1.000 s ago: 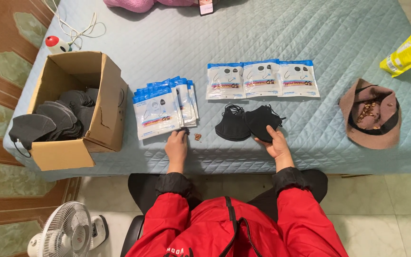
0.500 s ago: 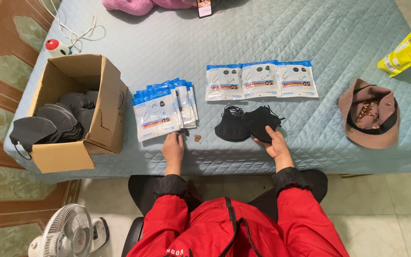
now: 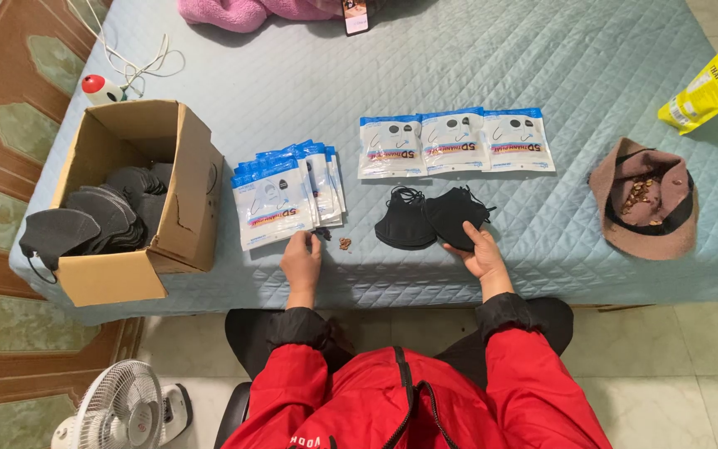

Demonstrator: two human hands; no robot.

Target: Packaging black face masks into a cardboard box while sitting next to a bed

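Masks [image 3: 430, 218], black and soft, lie in a small heap near the front edge of the bed [image 3: 475, 66], a little right of its middle. The right hand [image 3: 482, 254] rests on the heap's right side, palm down, fingers loosely spread, the fingertips touching the nearer mask; it grips nothing that can be made out. The left hand [image 3: 302, 259] lies near the front edge too, left of the heap and apart from it, with thumb and forefinger pinched at the lower right corner of a fanned stack of packets [image 3: 286, 198], white with blue tops. Whether the fingers have the corner itself or a small dark scrap beside it cannot be told. A few small brown bits [image 3: 345, 243] lie on the quilt between the two hands.

Beyond the masks, three more packets [image 3: 455, 142] of the same kind lie flat in a row, edges touching. Toward the bed's left edge stands an open cardboard box [image 3: 178, 218] holding more dark masks, one of which hangs over its left wall. At the far left corner sit a red-and-white gadget [image 3: 98, 87] and a loose white cable [image 3: 130, 56]. Toward the right edge lies a brown cap [image 3: 643, 199], upturned, with small brown pieces in it; a yellow bag [image 3: 710, 81] lies at the far right. Pink cloth [image 3: 251, 10] lies along the far edge. A white fan [image 3: 122, 409] stands on the floor below the front left corner.
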